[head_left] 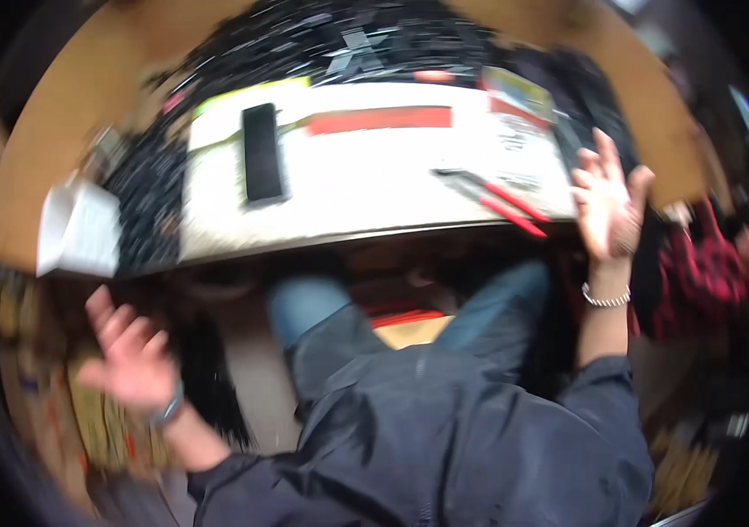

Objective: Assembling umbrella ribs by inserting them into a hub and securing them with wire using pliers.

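Note:
Both of my hands are empty, with fingers spread. My left hand (135, 356), a dark band at its wrist, hovers low on the left, below a white box (81, 227) at the table's edge. Palm up, my right hand (607, 198) is raised beside the right end of a white board (357, 189). Nearest to it on the board lie red-handled pliers (506, 204), their grey jaws pointing left. A black phone (262, 154) lies flat on the board's left part. Motion blurs the picture.
Black strip-like pieces (304, 44) are heaped behind the board and at its left. A red strip (381, 119) and a small packet (518, 94) lie along its far side. Stacked cartons (102, 413) stand at the lower left; someone's red-and-black checked clothing (699, 272) shows at right.

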The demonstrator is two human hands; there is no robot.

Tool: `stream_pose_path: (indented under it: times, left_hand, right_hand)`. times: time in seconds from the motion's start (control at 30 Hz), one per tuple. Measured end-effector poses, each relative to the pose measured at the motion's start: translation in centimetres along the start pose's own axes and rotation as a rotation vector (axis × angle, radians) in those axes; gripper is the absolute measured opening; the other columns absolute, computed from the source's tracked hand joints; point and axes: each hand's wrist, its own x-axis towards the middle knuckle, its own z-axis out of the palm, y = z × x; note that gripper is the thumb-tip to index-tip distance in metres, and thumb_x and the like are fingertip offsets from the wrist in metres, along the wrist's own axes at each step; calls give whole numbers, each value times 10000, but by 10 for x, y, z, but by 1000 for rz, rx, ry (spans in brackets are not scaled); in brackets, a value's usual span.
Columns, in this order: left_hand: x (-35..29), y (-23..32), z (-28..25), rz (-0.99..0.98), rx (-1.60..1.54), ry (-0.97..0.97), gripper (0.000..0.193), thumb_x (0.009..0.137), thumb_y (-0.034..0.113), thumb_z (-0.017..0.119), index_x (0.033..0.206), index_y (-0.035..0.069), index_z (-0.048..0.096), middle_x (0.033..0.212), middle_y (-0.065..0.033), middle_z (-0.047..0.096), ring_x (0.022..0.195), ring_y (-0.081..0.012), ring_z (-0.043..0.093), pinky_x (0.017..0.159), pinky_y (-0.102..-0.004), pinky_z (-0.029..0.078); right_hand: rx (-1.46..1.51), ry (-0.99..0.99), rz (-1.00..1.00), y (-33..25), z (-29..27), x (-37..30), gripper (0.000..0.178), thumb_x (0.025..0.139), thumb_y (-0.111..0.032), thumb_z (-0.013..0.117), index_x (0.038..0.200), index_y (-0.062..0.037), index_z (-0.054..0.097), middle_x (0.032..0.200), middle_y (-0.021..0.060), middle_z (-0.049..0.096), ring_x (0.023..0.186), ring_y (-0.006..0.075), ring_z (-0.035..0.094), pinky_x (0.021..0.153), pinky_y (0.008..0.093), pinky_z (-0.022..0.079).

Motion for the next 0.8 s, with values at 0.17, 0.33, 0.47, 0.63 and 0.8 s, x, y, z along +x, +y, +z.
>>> stream_pose_path:
  times: [0.17, 0.33, 0.47, 0.63, 0.8]
  left_hand:
    - [11, -46, 59, 136, 743, -338, 700, 811, 568, 590, 1198, -3, 470, 686, -53, 516, 535, -174, 491, 509, -293, 446]
    - [29, -137, 93, 305, 1300, -655, 287, 854, 307, 644, 832, 21, 632, 622, -65, 635, 532, -198, 612, 523, -266, 470]
    - [38, -158, 112, 216, 1317, -726, 236, 853, 252, 644, 848, 17, 637, 619, -66, 632, 532, -192, 615, 516, -261, 470]
    - [43, -174, 118, 83, 1334, -739, 184, 829, 183, 664, 856, 1, 651, 640, -79, 641, 550, -203, 626, 526, -261, 476]
    - [47, -190, 120, -7, 1343, -776, 163, 838, 151, 633, 872, -6, 661, 631, -93, 637, 554, -182, 606, 538, -247, 461]
  right_hand:
    - [-697, 354, -696, -159, -49, -29, 522, 893, -377, 570, 1281, -49, 453, 1022, 54, 581, 780, 110, 495, 695, 256, 426]
    - [-2007, 722, -147, -164, -160, -29, 248, 772, -245, 708, 883, -25, 687, 803, 88, 677, 718, 181, 632, 678, 307, 501]
    - [-2326, 721, -68, -149, -189, 19, 303, 785, -305, 687, 938, -43, 669, 992, 156, 630, 961, 318, 580, 835, 407, 481]
    - [-2312, 881, 228, -141, -189, 62, 378, 797, -309, 668, 1037, -30, 584, 1072, 177, 608, 1038, 331, 570, 864, 432, 482]
    - [-2344, 855, 300, -142, -203, 72, 331, 823, -252, 623, 1045, -18, 546, 1057, 185, 612, 1018, 358, 585, 852, 460, 483]
